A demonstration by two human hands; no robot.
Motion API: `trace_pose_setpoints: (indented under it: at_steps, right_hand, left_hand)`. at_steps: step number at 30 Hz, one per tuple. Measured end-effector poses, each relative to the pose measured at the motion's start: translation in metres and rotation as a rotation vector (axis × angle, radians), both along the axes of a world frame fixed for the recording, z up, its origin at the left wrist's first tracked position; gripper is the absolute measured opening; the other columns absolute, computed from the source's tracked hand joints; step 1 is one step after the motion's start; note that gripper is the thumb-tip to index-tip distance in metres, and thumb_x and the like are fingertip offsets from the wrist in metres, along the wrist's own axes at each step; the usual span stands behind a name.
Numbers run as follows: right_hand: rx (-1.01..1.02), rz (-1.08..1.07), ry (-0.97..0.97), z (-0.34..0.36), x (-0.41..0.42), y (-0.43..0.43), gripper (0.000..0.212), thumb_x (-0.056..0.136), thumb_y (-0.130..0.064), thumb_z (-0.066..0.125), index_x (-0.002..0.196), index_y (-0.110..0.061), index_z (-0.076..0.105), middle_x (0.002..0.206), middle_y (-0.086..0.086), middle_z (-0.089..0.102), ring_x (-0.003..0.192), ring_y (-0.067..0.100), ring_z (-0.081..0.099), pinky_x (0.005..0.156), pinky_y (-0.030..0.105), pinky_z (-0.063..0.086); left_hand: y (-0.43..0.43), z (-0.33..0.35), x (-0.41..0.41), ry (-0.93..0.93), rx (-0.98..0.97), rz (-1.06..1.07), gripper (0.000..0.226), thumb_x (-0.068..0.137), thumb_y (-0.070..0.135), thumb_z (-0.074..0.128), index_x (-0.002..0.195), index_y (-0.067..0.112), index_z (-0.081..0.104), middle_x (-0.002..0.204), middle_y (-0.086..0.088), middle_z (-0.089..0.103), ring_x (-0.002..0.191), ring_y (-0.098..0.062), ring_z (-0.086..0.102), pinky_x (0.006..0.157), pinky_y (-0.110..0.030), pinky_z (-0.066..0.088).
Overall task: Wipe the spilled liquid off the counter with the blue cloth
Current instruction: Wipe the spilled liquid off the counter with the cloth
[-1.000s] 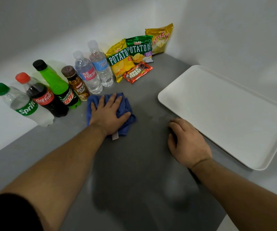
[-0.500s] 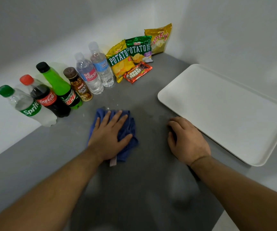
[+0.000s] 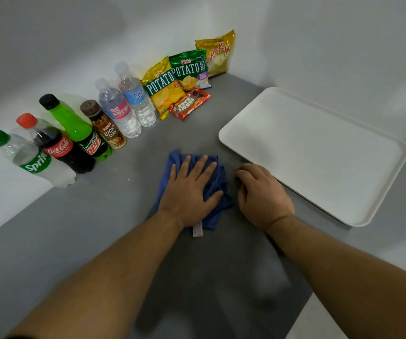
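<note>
The blue cloth (image 3: 218, 184) lies crumpled on the grey counter (image 3: 75, 228), near its middle. My left hand (image 3: 189, 192) presses flat on top of the cloth, fingers spread, covering most of it. A pale tag sticks out from under the wrist. My right hand (image 3: 263, 194) rests on the counter just right of the cloth, fingers curled under, holding nothing. I cannot make out any liquid on the counter.
A white tray (image 3: 319, 152) lies to the right, close to my right hand. Along the left wall stand several bottles: Sprite (image 3: 28, 157), Coca-Cola (image 3: 57, 145), Mountain Dew (image 3: 79, 128), a coffee bottle (image 3: 104, 126) and water bottles (image 3: 123, 106). Snack bags (image 3: 175, 79) fill the far corner.
My left hand has slid the cloth toward me and to the right, from beside the bottles to next to my right hand. The right hand has stayed in place.
</note>
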State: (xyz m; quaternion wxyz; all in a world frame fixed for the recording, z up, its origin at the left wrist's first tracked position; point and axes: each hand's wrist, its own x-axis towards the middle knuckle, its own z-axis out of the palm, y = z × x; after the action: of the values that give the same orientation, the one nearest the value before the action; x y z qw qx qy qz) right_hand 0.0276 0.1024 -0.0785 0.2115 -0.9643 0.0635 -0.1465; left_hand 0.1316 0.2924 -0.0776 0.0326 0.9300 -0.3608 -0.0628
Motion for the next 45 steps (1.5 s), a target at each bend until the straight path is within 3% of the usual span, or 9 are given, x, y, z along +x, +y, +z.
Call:
trace_pose_setpoints:
  at_steps: [7, 9, 15, 20, 25, 30, 36, 41, 45]
  right_hand:
    - [0.085, 0.005, -0.009, 0.014, -0.014, -0.003, 0.028, 0.090, 0.001, 0.065, 0.117, 0.004, 0.072, 0.123, 0.021, 0.069, 0.114, 0.044, 0.062, 0.103, 0.046, 0.049]
    - [0.076, 0.015, -0.044, 0.016, -0.022, -0.008, 0.025, 0.085, 0.006, 0.068, 0.109, 0.006, 0.074, 0.115, 0.023, 0.071, 0.106, 0.046, 0.065, 0.096, 0.049, 0.056]
    - [0.011, 0.032, -0.138, 0.010, -0.067, -0.020, 0.025, 0.077, 0.011, 0.071, 0.100, 0.004, 0.076, 0.105, 0.021, 0.072, 0.093, 0.043, 0.069, 0.085, 0.047, 0.060]
    - [0.021, -0.036, -0.102, 0.005, -0.076, -0.018, 0.015, 0.078, 0.010, 0.071, 0.090, 0.001, 0.072, 0.094, 0.022, 0.069, 0.085, 0.043, 0.065, 0.078, 0.048, 0.059]
    - [0.025, -0.055, -0.125, 0.007, -0.079, -0.019, 0.014, 0.073, 0.013, 0.074, 0.081, 0.001, 0.071, 0.085, 0.021, 0.068, 0.078, 0.043, 0.065, 0.072, 0.047, 0.058]
    - [-0.015, -0.046, -0.174, 0.006, -0.104, -0.024, 0.013, 0.078, 0.009, 0.074, 0.089, 0.001, 0.076, 0.097, 0.019, 0.072, 0.088, 0.042, 0.067, 0.080, 0.048, 0.059]
    - [-0.005, -0.075, -0.091, -0.010, -0.151, -0.033, 0.026, 0.089, -0.010, 0.068, 0.114, -0.005, 0.073, 0.120, 0.013, 0.066, 0.111, 0.032, 0.061, 0.098, 0.045, 0.051]
    - [0.040, -0.034, -0.073, -0.020, -0.169, -0.032, 0.037, 0.100, -0.022, 0.060, 0.134, -0.008, 0.065, 0.140, 0.011, 0.059, 0.130, 0.031, 0.053, 0.113, 0.046, 0.041]
    - [0.117, -0.152, -0.147, -0.026, -0.186, -0.036, 0.034, 0.093, -0.035, 0.071, 0.117, -0.012, 0.070, 0.123, 0.007, 0.062, 0.114, 0.026, 0.057, 0.100, 0.040, 0.047]
  left_hand:
    - [0.047, 0.000, -0.037, -0.008, -0.050, -0.057, 0.077, 0.097, 0.072, 0.029, 0.164, 0.036, 0.017, 0.173, 0.015, 0.007, 0.162, -0.021, -0.001, 0.130, -0.051, 0.001]
    - [0.044, 0.003, -0.015, -0.016, -0.020, 0.031, 0.079, 0.094, 0.072, 0.025, 0.164, 0.036, 0.019, 0.173, 0.013, 0.010, 0.161, -0.026, 0.004, 0.129, -0.055, 0.003]
    - [-0.010, 0.002, 0.033, 0.093, 0.070, 0.248, 0.078, 0.095, 0.077, 0.024, 0.162, 0.045, 0.001, 0.174, 0.013, -0.004, 0.160, -0.033, -0.007, 0.122, -0.072, -0.003]
    - [-0.048, 0.003, -0.021, 0.040, 0.027, 0.079, 0.082, 0.090, 0.078, 0.015, 0.163, 0.041, 0.009, 0.174, 0.011, 0.002, 0.161, -0.033, -0.003, 0.124, -0.069, 0.000]
    - [-0.023, -0.006, -0.081, 0.019, -0.044, -0.073, 0.076, 0.096, 0.072, 0.025, 0.164, 0.039, 0.013, 0.174, 0.013, 0.005, 0.161, -0.025, -0.006, 0.128, -0.056, -0.006]
    - [0.004, -0.001, -0.066, 0.009, -0.037, -0.024, 0.077, 0.095, 0.070, 0.025, 0.163, 0.036, 0.020, 0.174, 0.012, 0.010, 0.162, -0.026, 0.001, 0.128, -0.059, 0.004]
    - [-0.043, -0.003, -0.036, 0.078, 0.019, 0.203, 0.082, 0.092, 0.078, 0.022, 0.164, 0.040, 0.005, 0.174, 0.010, -0.002, 0.160, -0.034, -0.006, 0.126, -0.065, -0.002]
    - [-0.067, 0.000, -0.081, 0.048, 0.017, 0.084, 0.088, 0.089, 0.081, 0.018, 0.164, 0.037, 0.006, 0.175, 0.007, -0.002, 0.160, -0.035, -0.005, 0.125, -0.067, -0.001]
    - [-0.057, -0.002, -0.124, 0.018, -0.004, -0.104, 0.086, 0.091, 0.081, 0.024, 0.164, 0.037, 0.009, 0.175, 0.008, 0.002, 0.161, -0.031, -0.005, 0.125, -0.066, 0.004]
